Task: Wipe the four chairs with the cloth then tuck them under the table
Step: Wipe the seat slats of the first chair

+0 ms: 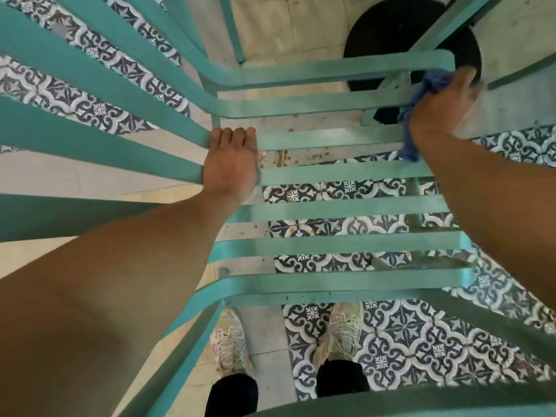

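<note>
A teal slatted metal chair [346, 207] fills the head view, seen from straight above. My left hand [231, 164] grips the left end of two seat slats where they bend into the side. At the far right corner of the seat, my right hand [442, 103] holds a crumpled blue cloth [421, 115] against the frame. Part of the cloth hangs down below the wrist. The pale table top [517, 52] with its teal edge shows at the upper right, over a round black base [400, 34].
Patterned blue and white floor tiles [421, 335] and plain cream tiles [270, 28] lie under the chair. Both feet in pale sneakers [343, 329] stand just behind the chair's near edge. More teal slats [75, 94] sweep across the left side.
</note>
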A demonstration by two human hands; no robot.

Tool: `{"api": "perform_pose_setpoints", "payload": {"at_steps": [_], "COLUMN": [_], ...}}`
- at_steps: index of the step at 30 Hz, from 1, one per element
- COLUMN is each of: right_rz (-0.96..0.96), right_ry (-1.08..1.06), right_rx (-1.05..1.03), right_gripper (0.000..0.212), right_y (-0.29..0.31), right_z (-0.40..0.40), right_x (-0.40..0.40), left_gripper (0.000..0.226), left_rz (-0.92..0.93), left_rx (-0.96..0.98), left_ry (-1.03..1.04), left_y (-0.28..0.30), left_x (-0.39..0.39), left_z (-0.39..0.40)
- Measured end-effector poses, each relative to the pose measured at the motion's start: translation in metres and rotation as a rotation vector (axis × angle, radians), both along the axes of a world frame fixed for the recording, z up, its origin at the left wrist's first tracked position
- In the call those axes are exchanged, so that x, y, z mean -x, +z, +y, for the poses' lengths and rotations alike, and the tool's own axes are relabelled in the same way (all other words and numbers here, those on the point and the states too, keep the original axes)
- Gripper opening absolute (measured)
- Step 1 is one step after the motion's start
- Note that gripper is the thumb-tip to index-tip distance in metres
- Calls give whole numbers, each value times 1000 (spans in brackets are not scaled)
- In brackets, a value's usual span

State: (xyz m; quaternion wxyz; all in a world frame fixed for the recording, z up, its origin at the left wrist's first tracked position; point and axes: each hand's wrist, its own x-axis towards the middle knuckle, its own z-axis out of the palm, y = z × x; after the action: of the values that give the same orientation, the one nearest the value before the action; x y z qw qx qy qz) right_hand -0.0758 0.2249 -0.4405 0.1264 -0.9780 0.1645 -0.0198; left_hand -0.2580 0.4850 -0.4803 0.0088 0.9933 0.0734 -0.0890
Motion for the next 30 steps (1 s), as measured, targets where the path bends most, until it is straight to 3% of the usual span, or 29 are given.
{"api": "perform_pose_setpoints", "payload": {"at_steps": [3, 7, 9, 13, 19, 25, 28, 30], "right_rz": [-20, 157, 207, 124, 63, 348, 589, 692], "right_ry": [224, 793, 930, 830, 464, 806, 933, 867], "right_rx": [-35, -173, -202, -126, -60, -3, -44, -168], "right_gripper": [40, 39, 39, 34, 42, 44, 46, 45], "right_y": [-8, -15, -15, -21, -1, 21, 37, 59], "right_z": [80, 211, 237, 175, 37, 8, 4, -6], "right_x": [12, 73, 93, 68, 34, 110, 149, 166], "left_gripper": [40, 41, 43, 41, 45, 65, 65, 65], "left_rz": [18, 67, 55, 99, 95, 350, 425, 463], "left_rx": [11, 23, 75, 6, 13, 76, 119, 88], "left_ry": [5, 43, 100, 26, 22, 303, 250, 175], "left_y": [2, 6, 8, 6, 6, 28, 55, 79], "left_x": [-1, 0, 2, -3, -3, -7, 1, 12], "left_z": [0, -4, -4, -2, -1, -38, -77, -101]}}
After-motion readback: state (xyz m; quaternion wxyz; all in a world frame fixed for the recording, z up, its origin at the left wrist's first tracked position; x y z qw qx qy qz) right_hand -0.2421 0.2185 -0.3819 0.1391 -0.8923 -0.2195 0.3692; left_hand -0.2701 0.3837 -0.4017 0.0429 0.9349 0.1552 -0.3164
